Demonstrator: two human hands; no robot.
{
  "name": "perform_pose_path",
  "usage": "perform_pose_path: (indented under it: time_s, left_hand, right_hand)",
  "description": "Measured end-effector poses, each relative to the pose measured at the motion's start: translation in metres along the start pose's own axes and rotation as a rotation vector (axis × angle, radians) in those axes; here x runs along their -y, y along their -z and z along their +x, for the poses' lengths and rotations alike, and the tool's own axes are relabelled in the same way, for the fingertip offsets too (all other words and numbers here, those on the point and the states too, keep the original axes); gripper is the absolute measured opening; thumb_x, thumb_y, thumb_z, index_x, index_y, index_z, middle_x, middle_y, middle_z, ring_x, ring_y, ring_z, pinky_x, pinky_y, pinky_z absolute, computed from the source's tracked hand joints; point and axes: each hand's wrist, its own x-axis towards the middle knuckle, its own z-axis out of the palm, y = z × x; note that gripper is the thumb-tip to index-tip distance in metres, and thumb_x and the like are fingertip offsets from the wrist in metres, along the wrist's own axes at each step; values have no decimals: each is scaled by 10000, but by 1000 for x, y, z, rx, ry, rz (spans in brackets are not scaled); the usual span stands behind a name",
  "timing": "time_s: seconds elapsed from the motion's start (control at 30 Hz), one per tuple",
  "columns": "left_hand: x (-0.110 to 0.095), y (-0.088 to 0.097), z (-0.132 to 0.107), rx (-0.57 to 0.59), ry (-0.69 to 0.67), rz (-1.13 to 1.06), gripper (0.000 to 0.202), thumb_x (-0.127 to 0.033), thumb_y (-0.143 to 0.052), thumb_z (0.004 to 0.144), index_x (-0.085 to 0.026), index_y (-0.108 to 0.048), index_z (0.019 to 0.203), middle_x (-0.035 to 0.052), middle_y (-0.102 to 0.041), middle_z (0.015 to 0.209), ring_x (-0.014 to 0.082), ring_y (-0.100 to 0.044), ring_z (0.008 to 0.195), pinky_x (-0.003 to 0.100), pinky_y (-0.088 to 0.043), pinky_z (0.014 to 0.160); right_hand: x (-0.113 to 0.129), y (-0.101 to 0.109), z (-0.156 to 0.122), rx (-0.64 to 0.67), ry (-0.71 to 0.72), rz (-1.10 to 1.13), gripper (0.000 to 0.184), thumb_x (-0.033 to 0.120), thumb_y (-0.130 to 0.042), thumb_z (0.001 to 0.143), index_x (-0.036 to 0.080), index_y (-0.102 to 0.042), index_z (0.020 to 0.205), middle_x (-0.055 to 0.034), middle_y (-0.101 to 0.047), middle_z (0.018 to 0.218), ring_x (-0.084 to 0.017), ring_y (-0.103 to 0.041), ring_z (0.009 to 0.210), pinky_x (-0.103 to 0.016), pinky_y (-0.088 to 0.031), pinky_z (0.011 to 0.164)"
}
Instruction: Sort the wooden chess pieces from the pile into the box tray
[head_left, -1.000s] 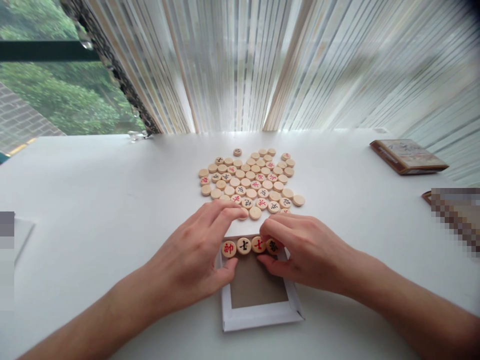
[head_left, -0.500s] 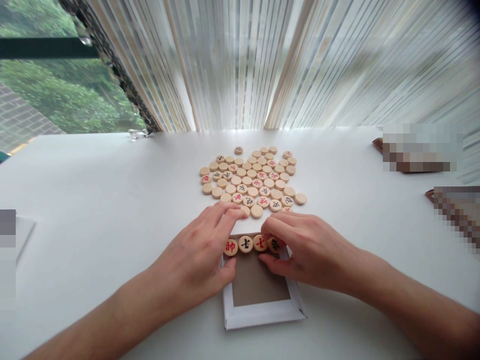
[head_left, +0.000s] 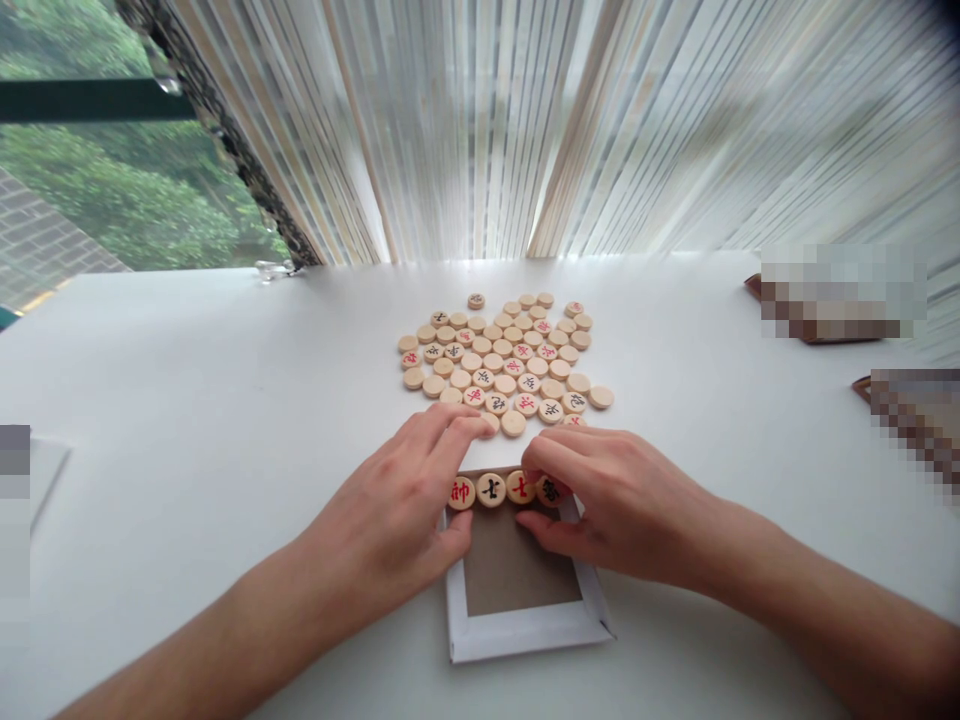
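Note:
A shallow white box [head_left: 525, 632] with a brown-grey bottom lies in front of me. Along its far edge is a row of round wooden xiangqi pieces: one with a red character [head_left: 461, 491], a black-marked one [head_left: 491, 490], another red one [head_left: 519, 488], and a partly covered black-marked one [head_left: 550, 491] at the right. My left hand [head_left: 409, 490] rests over the box's left side, fingers and thumb apart beside the leftmost piece. My right hand [head_left: 607, 490] curls its fingers around the rightmost piece, thumb low inside the box; the exact contact is hidden.
Beyond the box, many loose xiangqi pieces [head_left: 502, 348] lie on the white table [head_left: 225, 420], some face up and others blank. Two brown-edged objects [head_left: 847, 335], partly blurred out, stand at the right. A pale striped curtain [head_left: 465, 130] hangs behind the table.
The hands and pieces look the same as before. Only the view has shifted very slightly.

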Motion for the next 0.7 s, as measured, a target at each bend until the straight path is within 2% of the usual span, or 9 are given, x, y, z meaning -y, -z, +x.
perform_pose_path:
  time_s: [0.27, 0.7]
  left_hand:
    - [-1, -1, 2, -8, 16, -34, 624, -102, -693, 804, -236, -511, 1385, 127, -588, 1412, 316, -591, 1343, 493, -525, 1166]
    - [-8, -5, 9, -20, 7, -42, 565, -60, -658, 818, -195, -522, 1349, 122, -631, 1337, 304, -608, 1301, 484, -530, 1142]
  right_hand:
    - [-3, -3, -1, -22, -1, -8, 173, 186, -683, 847, 227, -515, 841, -2, -616, 752, -162, -485, 640, -268, -336, 591]
    - [-1, -1, 1, -32, 5, -21, 188, 162, -659, 871, 221, -491, 811, -5, -605, 727, -156, -493, 620, -258, -343, 578]
